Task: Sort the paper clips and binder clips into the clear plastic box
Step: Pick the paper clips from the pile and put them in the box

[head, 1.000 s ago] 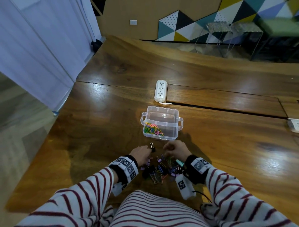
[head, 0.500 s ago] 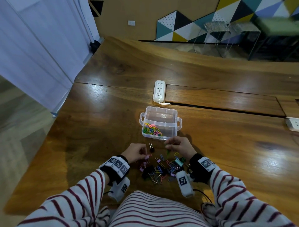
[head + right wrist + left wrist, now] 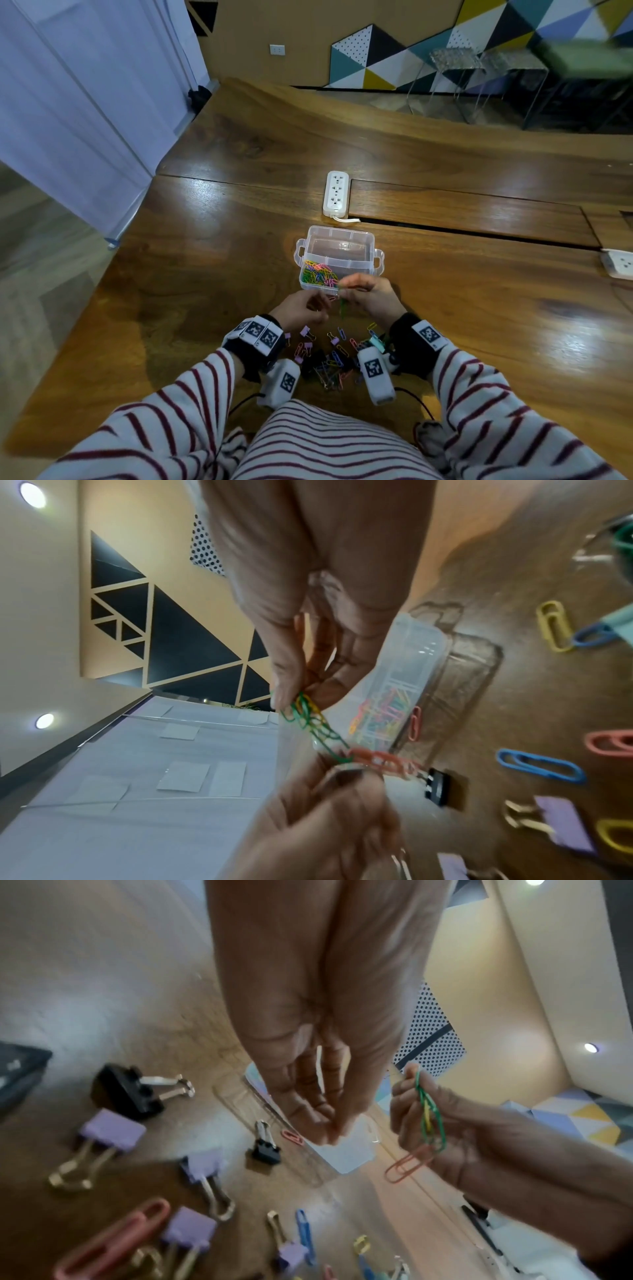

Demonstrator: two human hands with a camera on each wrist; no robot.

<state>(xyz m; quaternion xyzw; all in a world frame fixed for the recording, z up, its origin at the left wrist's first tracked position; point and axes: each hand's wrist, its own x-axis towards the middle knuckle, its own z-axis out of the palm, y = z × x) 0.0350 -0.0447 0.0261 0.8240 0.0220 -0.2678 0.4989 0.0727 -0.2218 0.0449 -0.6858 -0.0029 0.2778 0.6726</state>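
Observation:
The clear plastic box [image 3: 337, 233] stands open on the wooden table, with coloured paper clips [image 3: 317, 274] in its near-left compartment. My right hand [image 3: 346, 289] hovers at the box's near wall and pinches a tangle of green and yellow paper clips [image 3: 322, 729], from which an orange clip [image 3: 407, 1167] dangles. My left hand [image 3: 325, 305] is just left of it, fingers curled with tips together, and I see nothing in it. Loose paper clips and binder clips [image 3: 332, 359] lie between my wrists. A small black binder clip [image 3: 265, 1148] stands near the box.
A white power strip [image 3: 336, 193] lies just beyond the box beside a long slot in the table. Another white outlet block [image 3: 620, 263] sits at the right. The table's left edge drops to the floor by a curtain [image 3: 85, 102].
My right hand has risen from the pile toward the box's near wall with linked clips. My left hand left the black binder clip on the table and moved up beside them.

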